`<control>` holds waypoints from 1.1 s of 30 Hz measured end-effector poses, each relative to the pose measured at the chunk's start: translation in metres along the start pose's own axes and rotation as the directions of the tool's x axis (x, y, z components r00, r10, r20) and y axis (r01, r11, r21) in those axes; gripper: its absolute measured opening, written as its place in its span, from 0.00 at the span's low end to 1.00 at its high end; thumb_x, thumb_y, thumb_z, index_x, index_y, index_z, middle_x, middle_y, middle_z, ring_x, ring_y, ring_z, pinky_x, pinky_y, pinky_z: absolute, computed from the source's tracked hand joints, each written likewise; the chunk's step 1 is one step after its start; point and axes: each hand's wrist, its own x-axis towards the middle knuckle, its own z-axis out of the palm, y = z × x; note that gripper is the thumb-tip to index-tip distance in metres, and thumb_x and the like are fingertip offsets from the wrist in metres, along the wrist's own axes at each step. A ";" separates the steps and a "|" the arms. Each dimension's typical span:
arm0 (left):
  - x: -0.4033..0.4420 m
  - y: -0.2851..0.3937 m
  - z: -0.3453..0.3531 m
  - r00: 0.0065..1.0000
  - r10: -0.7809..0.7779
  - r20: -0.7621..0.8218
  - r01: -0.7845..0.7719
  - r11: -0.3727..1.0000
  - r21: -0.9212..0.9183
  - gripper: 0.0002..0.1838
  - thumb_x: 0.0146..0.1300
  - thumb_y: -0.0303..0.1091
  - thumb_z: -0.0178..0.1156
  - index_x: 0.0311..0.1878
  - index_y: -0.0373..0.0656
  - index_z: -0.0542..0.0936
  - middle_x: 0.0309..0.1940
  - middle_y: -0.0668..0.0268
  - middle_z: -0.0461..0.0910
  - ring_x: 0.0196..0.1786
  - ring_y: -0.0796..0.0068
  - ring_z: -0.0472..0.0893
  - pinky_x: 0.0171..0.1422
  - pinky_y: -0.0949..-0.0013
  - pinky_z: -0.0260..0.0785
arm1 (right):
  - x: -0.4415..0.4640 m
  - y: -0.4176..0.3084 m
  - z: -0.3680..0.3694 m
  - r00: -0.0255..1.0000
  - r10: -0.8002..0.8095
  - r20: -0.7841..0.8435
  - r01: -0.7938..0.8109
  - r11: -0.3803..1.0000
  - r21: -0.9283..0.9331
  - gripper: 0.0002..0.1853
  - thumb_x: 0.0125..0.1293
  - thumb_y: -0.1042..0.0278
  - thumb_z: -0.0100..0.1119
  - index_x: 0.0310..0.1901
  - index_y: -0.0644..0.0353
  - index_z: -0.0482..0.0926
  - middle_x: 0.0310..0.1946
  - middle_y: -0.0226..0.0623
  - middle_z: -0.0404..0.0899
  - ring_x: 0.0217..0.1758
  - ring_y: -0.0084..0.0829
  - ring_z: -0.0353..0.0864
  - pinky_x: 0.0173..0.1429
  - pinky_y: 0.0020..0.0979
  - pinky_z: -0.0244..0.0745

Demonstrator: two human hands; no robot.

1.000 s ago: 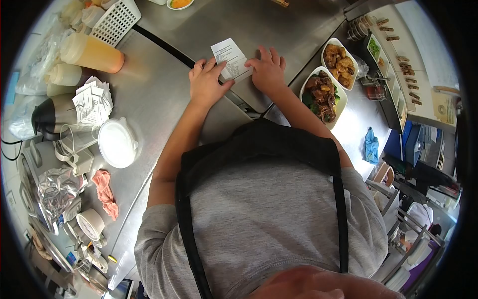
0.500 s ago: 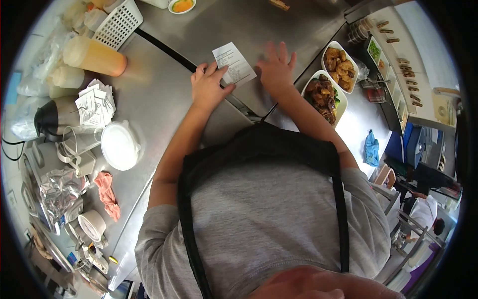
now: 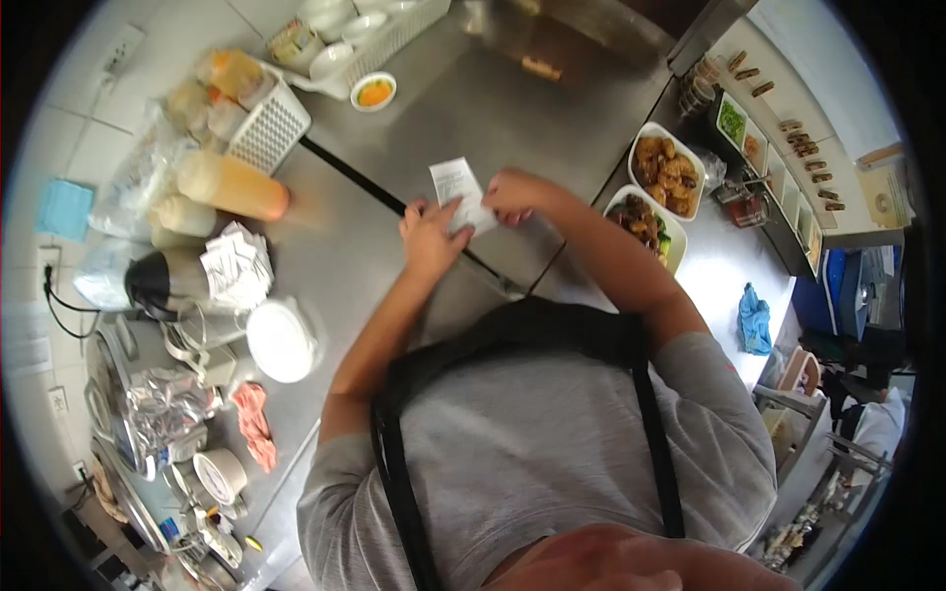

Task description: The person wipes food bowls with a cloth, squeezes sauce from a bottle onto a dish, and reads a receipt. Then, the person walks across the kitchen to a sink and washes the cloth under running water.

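On the far left stands a white perforated plastic basket (image 3: 268, 133); nearer are a translucent bottle of orange liquid (image 3: 234, 185), a round white tub (image 3: 281, 340) and a crumpled pink cloth (image 3: 254, 426). On the right, a crumpled blue cloth (image 3: 755, 320) lies on shiny metal.

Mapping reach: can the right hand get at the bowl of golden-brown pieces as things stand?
Probably yes: the right hand is at the paper slip, and the bowl sits uncovered on that hand's side, with bare metal counter between.
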 end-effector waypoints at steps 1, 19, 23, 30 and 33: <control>0.002 -0.003 0.003 1.000 0.008 -0.021 -0.008 1.000 -0.018 0.21 0.41 0.35 0.61 0.44 0.48 0.74 0.34 0.62 0.73 0.45 0.60 0.66 0.49 0.60 0.58 | 0.004 -0.001 0.005 1.000 -0.005 0.008 0.005 1.000 -0.006 0.13 0.48 0.61 0.50 0.23 0.64 0.74 0.15 0.37 0.74 0.13 0.27 0.72 0.14 0.29 0.66; 0.311 0.091 -0.365 0.662 0.350 -0.663 -0.262 0.936 0.233 0.17 0.52 0.24 0.41 0.47 0.41 0.64 0.39 0.47 0.71 0.35 0.57 0.75 0.37 0.64 0.69 | 0.030 -0.004 -0.109 0.579 -0.285 -0.764 -0.357 0.754 -0.552 0.31 0.53 0.52 0.40 0.60 0.46 0.51 0.63 0.42 0.36 0.66 0.47 0.33 0.63 0.52 0.30; 0.371 0.121 -0.425 0.311 0.447 -0.839 -0.234 0.891 0.388 0.16 0.47 0.19 0.41 0.41 0.34 0.72 0.29 0.53 0.75 0.29 0.67 0.74 0.35 0.70 0.66 | 0.034 0.002 -0.112 0.597 -0.300 -0.744 -0.309 0.770 -0.558 0.30 0.53 0.53 0.39 0.60 0.47 0.52 0.63 0.43 0.37 0.65 0.47 0.33 0.63 0.52 0.30; 0.451 0.110 -0.505 0.274 0.250 -0.929 -0.108 0.968 0.228 0.18 0.40 0.36 0.55 0.37 0.42 0.78 0.33 0.62 0.78 0.35 0.72 0.77 0.42 0.74 0.67 | 0.035 0.006 -0.115 0.605 -0.314 -0.732 -0.264 0.788 -0.557 0.28 0.53 0.54 0.39 0.58 0.47 0.55 0.62 0.43 0.39 0.65 0.47 0.33 0.63 0.53 0.32; 0.465 0.106 -0.500 0.354 0.134 -0.926 -0.420 0.907 -0.030 0.20 0.43 0.32 0.54 0.42 0.35 0.70 0.33 0.52 0.73 0.32 0.61 0.77 0.41 0.70 0.68 | 0.030 0.003 -0.117 0.619 -0.301 -0.725 -0.247 0.802 -0.544 0.27 0.54 0.55 0.39 0.58 0.48 0.56 0.62 0.42 0.39 0.65 0.47 0.33 0.63 0.52 0.33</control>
